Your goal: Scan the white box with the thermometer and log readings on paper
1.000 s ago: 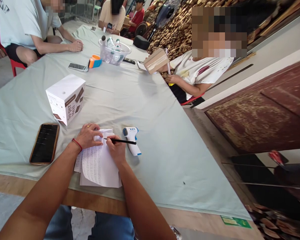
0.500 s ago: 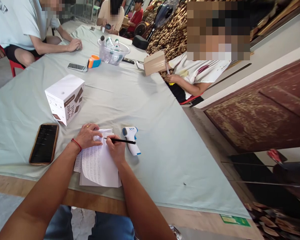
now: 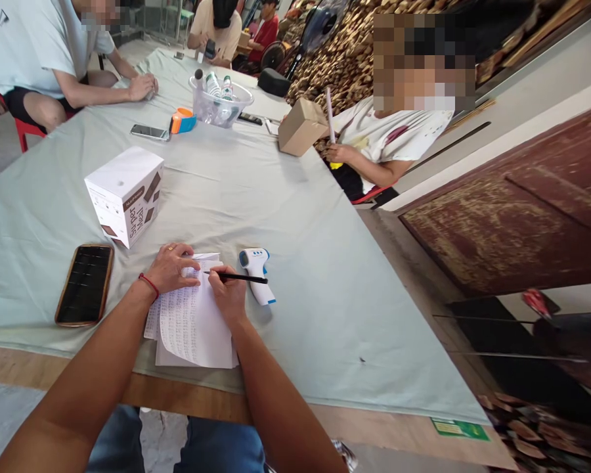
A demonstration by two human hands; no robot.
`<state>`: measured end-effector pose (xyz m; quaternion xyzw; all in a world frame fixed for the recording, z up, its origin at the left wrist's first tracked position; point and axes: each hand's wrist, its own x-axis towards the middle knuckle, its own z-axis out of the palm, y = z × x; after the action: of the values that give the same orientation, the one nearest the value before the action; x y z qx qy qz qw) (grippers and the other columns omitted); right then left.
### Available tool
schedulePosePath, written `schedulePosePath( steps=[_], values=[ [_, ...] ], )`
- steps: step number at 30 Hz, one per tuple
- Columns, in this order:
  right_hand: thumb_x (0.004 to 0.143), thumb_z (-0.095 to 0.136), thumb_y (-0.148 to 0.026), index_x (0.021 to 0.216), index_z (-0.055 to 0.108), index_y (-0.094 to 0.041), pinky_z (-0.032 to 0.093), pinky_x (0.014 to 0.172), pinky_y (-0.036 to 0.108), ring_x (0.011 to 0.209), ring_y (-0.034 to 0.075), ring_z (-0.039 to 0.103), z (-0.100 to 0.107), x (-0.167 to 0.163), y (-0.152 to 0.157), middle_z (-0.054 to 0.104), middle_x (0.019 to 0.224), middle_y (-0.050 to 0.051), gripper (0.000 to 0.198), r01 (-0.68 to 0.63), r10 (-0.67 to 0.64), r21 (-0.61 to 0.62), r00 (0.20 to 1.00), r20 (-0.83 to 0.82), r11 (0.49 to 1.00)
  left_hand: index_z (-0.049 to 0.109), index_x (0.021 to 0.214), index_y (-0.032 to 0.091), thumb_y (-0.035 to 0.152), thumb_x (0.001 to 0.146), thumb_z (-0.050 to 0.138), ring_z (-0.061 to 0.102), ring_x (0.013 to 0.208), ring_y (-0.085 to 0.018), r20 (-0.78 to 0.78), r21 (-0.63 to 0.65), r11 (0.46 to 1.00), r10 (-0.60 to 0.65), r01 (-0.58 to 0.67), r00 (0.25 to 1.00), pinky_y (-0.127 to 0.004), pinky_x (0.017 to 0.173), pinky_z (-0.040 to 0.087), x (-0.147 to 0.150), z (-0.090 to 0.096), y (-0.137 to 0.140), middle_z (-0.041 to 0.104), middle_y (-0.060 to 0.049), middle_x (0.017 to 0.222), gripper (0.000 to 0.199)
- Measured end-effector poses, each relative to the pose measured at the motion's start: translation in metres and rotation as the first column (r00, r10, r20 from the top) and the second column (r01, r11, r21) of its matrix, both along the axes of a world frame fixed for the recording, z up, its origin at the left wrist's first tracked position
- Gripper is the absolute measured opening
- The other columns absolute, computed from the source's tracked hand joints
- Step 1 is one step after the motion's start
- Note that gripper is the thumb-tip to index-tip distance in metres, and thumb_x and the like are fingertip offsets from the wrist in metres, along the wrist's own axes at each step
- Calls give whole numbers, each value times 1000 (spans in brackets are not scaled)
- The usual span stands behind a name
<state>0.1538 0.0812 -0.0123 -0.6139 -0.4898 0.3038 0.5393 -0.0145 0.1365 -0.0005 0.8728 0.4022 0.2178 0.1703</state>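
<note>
My right hand (image 3: pixel 228 295) grips a black pen (image 3: pixel 246 277), its tip resting near the top of a sheet of paper (image 3: pixel 190 328) covered in rows of handwriting. Under that sheet lie more white pages, and one corner of it curls up. My left hand (image 3: pixel 174 269) lies on the upper left of the paper with its fingers spread. Just right of my right hand is a white and blue infrared thermometer (image 3: pixel 257 276). A phone in a brown case (image 3: pixel 84 285) lies to the left, and a white box with brown print (image 3: pixel 124 195) stands beyond my left hand.
Farther back are a clear plastic basin (image 3: pixel 221 108) with bottles, another phone (image 3: pixel 150 132) and an orange and blue tape roll (image 3: pixel 182 121). At the right edge a person handles a cardboard box (image 3: pixel 301 127). Others sit at the far side of the cloth-covered table (image 3: pixel 315 295).
The person at the right has turned and shifted the cardboard box, and a pale strip now stands upright by it. My hands and the pen have barely moved.
</note>
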Motion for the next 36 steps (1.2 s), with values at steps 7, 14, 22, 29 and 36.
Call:
schedulePosePath(
  steps=[7, 14, 22, 29, 36],
  values=[
    [66, 53, -38, 67, 59, -21, 47, 62, 30, 61, 16, 55, 1, 1, -1, 62, 62, -1, 19, 15, -15, -12, 1000, 8, 1000, 76, 92, 30, 42, 71, 80, 54, 111, -26, 6, 4, 1000, -1, 1, 1000, -46, 107, 32, 0, -1, 1, 60, -5, 116, 25],
    [66, 53, -39, 66, 59, -21, 47, 62, 30, 61, 17, 56, 3, 0, -1, 62, 62, -1, 19, 16, -16, -13, 1000, 18, 1000, 77, 92, 30, 42, 71, 81, 54, 111, -25, 9, 12, 1000, 2, -2, 1000, -45, 108, 32, 0, -1, 1, 61, -5, 116, 24],
    [66, 52, -37, 66, 59, -21, 48, 62, 30, 62, 17, 57, 3, 0, 0, 63, 62, -1, 17, 13, -13, -13, 1000, 15, 1000, 77, 92, 30, 42, 71, 81, 55, 111, -25, 0, 11, 1000, 7, -7, 1000, -45, 107, 33, 1, 0, 0, 61, -5, 116, 25],
    [67, 53, -37, 67, 59, -21, 48, 62, 30, 61, 17, 57, 3, 1, -2, 63, 63, 0, 18, 25, -25, -20, 1000, 0, 1000, 77, 93, 30, 43, 72, 80, 54, 110, -25, 1, 5, 1000, -2, 2, 1000, -45, 107, 32, 0, -1, 1, 61, -5, 116, 25],
    [66, 52, -39, 66, 59, -21, 48, 61, 30, 61, 17, 57, 3, 1, -2, 63, 61, 0, 19, 60, -59, -29, 998, 10, 998, 76, 93, 30, 43, 71, 81, 54, 110, -24, -2, 14, 1000, 0, 0, 1000, -44, 107, 32, 0, -2, 1, 61, -5, 116, 26]
  ],
)
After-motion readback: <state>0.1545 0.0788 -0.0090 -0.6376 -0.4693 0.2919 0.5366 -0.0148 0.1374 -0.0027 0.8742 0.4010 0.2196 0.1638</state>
